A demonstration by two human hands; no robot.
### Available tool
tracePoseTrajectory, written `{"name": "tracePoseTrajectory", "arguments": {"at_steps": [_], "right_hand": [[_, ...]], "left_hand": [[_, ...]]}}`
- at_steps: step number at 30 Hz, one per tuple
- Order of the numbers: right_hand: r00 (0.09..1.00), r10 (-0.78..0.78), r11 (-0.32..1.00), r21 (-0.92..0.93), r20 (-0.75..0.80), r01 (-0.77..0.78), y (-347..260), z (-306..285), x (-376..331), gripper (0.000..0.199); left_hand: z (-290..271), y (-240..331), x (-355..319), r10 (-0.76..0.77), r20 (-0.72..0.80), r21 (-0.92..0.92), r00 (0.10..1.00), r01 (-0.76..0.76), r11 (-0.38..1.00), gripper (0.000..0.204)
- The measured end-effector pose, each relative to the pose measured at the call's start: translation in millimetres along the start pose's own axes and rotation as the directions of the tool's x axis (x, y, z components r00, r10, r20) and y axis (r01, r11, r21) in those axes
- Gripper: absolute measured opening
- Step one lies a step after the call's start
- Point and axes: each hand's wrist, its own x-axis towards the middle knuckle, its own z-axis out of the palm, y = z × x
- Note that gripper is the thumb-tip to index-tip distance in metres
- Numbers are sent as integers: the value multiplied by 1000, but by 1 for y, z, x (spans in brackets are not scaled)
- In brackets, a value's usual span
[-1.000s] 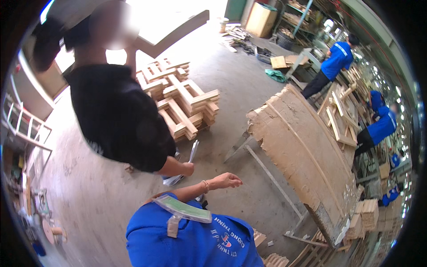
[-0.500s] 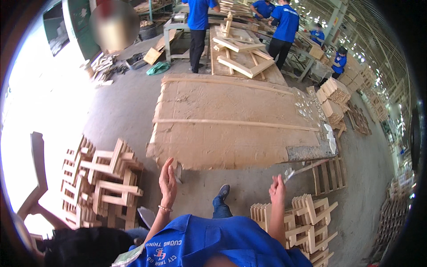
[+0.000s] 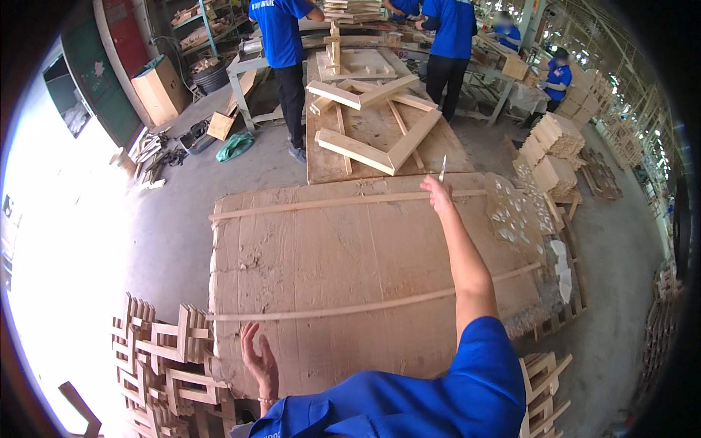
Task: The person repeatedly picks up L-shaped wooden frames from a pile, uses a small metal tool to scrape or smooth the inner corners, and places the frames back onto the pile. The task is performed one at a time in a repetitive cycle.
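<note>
My right hand (image 3: pixel 438 194) reaches across the cardboard-covered table (image 3: pixel 321 255) to its far edge. It is closed on a thin, pale, pointed blade (image 3: pixel 444 169) whose tip points away from me; the handle is hidden in the fingers. Just beyond the hand, angled wooden frame pieces (image 3: pixel 358 152) lie on a second table (image 3: pixel 321 162), apart from the blade. Over the near left part of the cardboard, my left hand (image 3: pixel 260 361) is open and empty, its fingers curved. Two long wooden strips (image 3: pixel 380 301) lie across the cardboard.
Small whitish scraps (image 3: pixel 517 219) lie at the table's right end. Stacked wooden frames (image 3: pixel 161 358) stand at left, with more (image 3: pixel 544 394) at near right. Co-workers in blue shirts (image 3: pixel 280 36) stand around the far table. A green cloth (image 3: pixel 235 146) lies on the floor.
I have moved forward to the table. My right hand has gone from near my right side out to the far edge with the blade. My left hand now hovers above the cardboard.
</note>
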Motion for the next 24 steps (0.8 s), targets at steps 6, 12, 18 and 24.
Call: {"name": "tracePoseTrajectory", "arguments": {"at_steps": [6, 12, 18, 24], "right_hand": [[988, -73, 987, -151, -133, 53, 23, 59, 141, 52], [996, -83, 993, 89, 30, 80, 7, 66, 199, 38], [943, 301, 948, 66, 141, -312, -26, 91, 157, 36], [972, 156, 896, 389, 178, -215, -38, 82, 85, 33]], "left_hand": [[3, 13, 21, -238, -91, -109, 967, 228, 968, 22], [21, 20, 32, -278, -45, -198, 959, 264, 944, 20], [26, 17, 36, -296, 11, -243, 955, 290, 926, 17], [47, 32, 65, -256, 182, -323, 950, 303, 896, 19]]}}
